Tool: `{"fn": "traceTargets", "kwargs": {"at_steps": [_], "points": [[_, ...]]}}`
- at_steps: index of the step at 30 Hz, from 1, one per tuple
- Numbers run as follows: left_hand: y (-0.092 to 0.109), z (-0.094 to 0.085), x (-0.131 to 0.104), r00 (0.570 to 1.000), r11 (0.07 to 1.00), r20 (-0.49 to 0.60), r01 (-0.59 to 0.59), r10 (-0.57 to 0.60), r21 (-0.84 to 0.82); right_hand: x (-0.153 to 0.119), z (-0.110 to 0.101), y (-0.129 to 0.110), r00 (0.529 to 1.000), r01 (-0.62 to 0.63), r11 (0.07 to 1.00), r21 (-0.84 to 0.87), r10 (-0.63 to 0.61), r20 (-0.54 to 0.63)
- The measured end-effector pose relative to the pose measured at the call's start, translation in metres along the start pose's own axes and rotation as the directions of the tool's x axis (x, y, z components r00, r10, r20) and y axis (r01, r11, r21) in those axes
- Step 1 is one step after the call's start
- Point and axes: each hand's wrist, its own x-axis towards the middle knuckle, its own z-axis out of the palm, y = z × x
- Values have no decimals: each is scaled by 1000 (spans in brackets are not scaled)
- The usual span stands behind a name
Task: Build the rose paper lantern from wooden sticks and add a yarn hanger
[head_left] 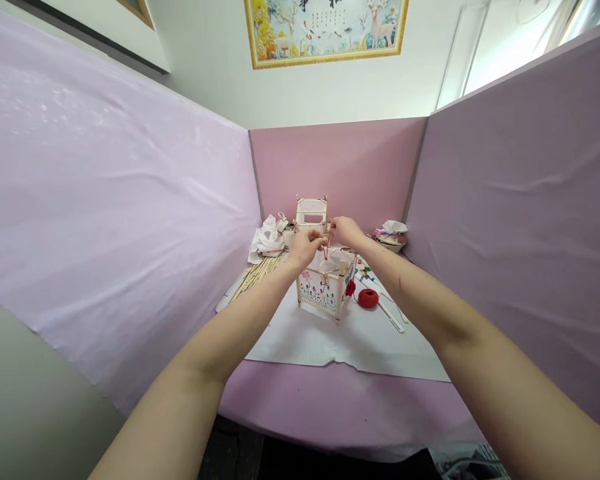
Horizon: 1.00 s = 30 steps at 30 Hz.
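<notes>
A small box [317, 293] with a wooden-stick frame and white panels painted with flowers stands on the white sheet. Its upright back part, a stick frame [311, 205], rises behind my hands. Over the box's top edge, my left hand [306, 248] is closed in a pinch at a red yarn strand [325, 253]. My right hand [345, 231], also pinched, is close beside it at the upper end of the strand, near the back frame. The fingertips are small in view. A red ball of yarn [368, 298] lies right of the box.
Thin wooden sticks [257, 275] lie at the left, with crumpled white cloth or paper [267, 239] behind them. A white glue-gun-like stick or tool [391, 316] lies on the right. A basket of colourful items [391, 237] stands at the back right. Lilac partitions [520, 200] enclose the table.
</notes>
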Motion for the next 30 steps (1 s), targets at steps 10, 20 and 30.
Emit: {"fn": "traceTargets", "kwargs": {"at_steps": [10,20,30], "points": [[3,26,28,985,942,-76,125,-156,-311,-21,-45,-1,987,155,977,143,-161,28],[-2,23,23,983,931,-94,116,-157,-347,-16,-36,-6,974,226,961,159,-225,-20],[-2,22,26,973,918,-122,137,-194,-371,-9,-42,-7,980,197,979,48,-196,-29]]}}
